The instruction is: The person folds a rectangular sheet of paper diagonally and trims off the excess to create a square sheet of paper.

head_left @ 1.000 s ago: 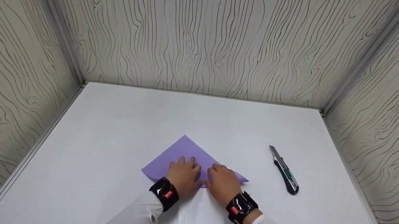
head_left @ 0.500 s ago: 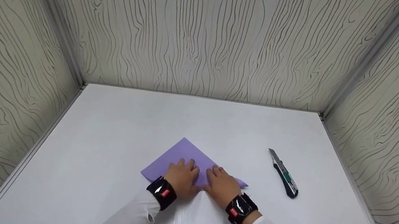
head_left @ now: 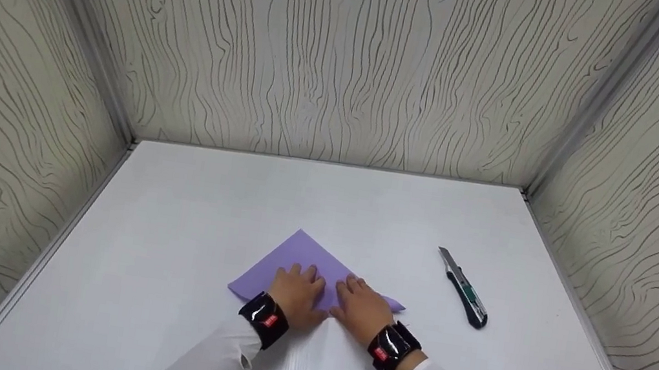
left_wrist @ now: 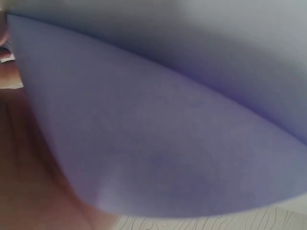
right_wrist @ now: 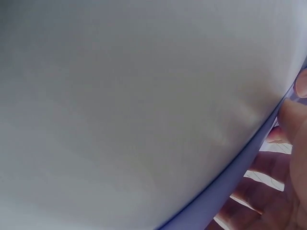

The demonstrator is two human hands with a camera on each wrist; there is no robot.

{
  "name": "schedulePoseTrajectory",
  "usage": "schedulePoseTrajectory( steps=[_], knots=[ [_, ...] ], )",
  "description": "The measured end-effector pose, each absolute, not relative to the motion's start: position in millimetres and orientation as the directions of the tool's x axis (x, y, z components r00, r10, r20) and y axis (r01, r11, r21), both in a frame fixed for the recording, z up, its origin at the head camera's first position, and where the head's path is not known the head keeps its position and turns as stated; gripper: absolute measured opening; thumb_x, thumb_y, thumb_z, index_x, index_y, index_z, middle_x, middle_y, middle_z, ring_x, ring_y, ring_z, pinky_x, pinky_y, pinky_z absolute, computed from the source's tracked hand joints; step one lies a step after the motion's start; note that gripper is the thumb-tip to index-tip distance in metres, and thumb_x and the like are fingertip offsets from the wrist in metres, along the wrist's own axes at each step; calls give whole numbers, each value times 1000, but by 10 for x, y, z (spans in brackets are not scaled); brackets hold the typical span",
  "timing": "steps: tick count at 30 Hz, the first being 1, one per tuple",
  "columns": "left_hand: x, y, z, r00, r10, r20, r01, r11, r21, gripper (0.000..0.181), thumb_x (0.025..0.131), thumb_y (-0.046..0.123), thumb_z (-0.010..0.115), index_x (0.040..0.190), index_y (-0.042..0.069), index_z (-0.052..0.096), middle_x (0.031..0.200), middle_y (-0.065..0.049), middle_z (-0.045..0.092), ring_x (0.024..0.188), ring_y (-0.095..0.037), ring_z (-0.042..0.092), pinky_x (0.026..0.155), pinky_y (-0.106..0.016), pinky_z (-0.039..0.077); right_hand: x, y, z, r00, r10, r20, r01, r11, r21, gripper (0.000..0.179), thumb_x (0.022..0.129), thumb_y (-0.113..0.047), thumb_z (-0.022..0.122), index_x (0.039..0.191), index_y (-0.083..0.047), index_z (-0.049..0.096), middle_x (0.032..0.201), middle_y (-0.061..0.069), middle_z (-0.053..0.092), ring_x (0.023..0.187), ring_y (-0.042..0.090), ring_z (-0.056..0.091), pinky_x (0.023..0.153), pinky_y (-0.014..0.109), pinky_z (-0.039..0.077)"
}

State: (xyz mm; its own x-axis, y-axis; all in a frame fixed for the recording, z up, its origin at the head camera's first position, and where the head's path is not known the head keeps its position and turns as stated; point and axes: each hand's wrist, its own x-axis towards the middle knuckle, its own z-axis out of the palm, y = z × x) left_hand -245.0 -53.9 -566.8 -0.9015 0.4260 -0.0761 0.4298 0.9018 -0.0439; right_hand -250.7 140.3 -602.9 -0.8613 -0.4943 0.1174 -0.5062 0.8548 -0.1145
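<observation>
My left hand and right hand rest, fingers slightly spread, on purple paper upon the tabletop.

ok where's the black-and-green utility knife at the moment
In the head view, the black-and-green utility knife lies on the white tabletop, right of the purple paper sheet and the person's bare right hand, touching neither.

A small, booth-like workstation: a white tabletop is enclosed at the back and both sides by pale panels with dark wood-grain lines, joined by gray corner strips. Purple paper and a utility knife on it suggest a craft station.
</observation>
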Motion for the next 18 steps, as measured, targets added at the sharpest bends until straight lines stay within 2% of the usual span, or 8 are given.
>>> schedulePoseTrajectory(
  steps=[6, 11, 15, 18],
  knots=[
    [-2428, -542, -5669, -903, 427, -42, 429, 900, -79, 73, 101, 66, 62, 154, 16, 61, 157, -11, 61, 140, -38, 60, 112, -60, 53, -2500, 1396, -6020, -857, -498, 129, -511, 854, -96, 58, 101, -38, 74, 143, 2, 66, 148, 28, 64, 136, 45, 64, 113, 53, 55],
    [-2423, -495, -5719, -900, 435, 23, 426, 891, -155, 66, 99, 66, 64, 141, 14, 70, 140, -9, 71, 130, -32, 65, 107, -57, 54, -2480, 1388, -5978, -856, -496, 146, -512, 853, -101, 56, 100, -36, 76, 141, 2, 68, 147, 27, 65, 134, 44, 66, 111, 52, 56],
    [-2391, -445, -5715, -873, 482, 68, 458, 860, -224, 49, 102, 55, 67, 126, 14, 77, 128, -9, 75, 124, -28, 67, 108, -53, 54, -2463, 1377, -5951, -855, -495, 151, -512, 852, -109, 54, 100, -33, 76, 140, 2, 68, 146, 28, 66, 133, 45, 66, 111, 53, 56],
    [-2347, -418, -5715, -847, 520, 111, 478, 836, -270, 33, 103, 43, 69, 115, 14, 79, 116, -7, 77, 113, -24, 71, 101, -43, 58, -2451, 1368, -5932, -858, -492, 148, -509, 853, -115, 52, 100, -30, 76, 140, 2, 68, 146, 28, 66, 133, 45, 66, 111, 54, 56]
  ],
)
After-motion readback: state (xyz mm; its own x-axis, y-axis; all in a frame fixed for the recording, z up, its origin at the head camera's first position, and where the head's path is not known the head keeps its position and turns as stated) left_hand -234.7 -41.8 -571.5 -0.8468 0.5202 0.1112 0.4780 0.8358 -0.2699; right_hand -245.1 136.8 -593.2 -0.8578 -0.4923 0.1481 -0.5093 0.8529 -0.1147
